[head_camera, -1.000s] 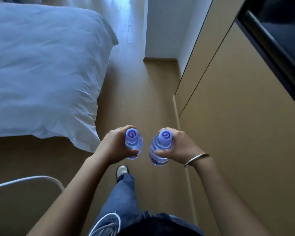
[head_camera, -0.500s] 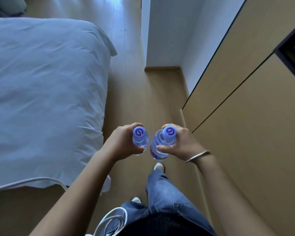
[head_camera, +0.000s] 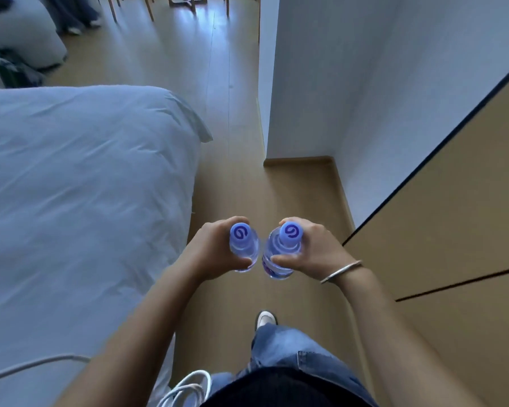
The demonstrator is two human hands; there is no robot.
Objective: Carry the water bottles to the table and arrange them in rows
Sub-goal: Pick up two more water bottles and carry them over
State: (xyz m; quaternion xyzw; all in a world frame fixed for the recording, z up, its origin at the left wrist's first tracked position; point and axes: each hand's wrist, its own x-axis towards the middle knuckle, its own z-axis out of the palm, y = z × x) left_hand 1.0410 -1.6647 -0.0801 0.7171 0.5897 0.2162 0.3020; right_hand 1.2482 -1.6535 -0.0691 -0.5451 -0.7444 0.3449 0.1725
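I carry two clear water bottles with blue caps, upright and side by side in front of my chest. My left hand (head_camera: 210, 249) grips the left bottle (head_camera: 244, 245) around its body. My right hand (head_camera: 315, 249), with a silver bangle on the wrist, grips the right bottle (head_camera: 282, 254). The two bottles nearly touch. Wooden table or chair legs (head_camera: 185, 4) show at the far top of the view, across the room.
A bed with a white duvet (head_camera: 80, 186) fills the left side. A white wall corner (head_camera: 306, 83) and tan cabinet doors (head_camera: 453, 215) line the right. A wooden floor aisle (head_camera: 232, 118) runs between them. A white cable (head_camera: 188, 386) hangs at my waist.
I have walked forward along the aisle; the bed and wall corner have slid closer and the far room has come into view. Both hands keep their grip on the bottles.
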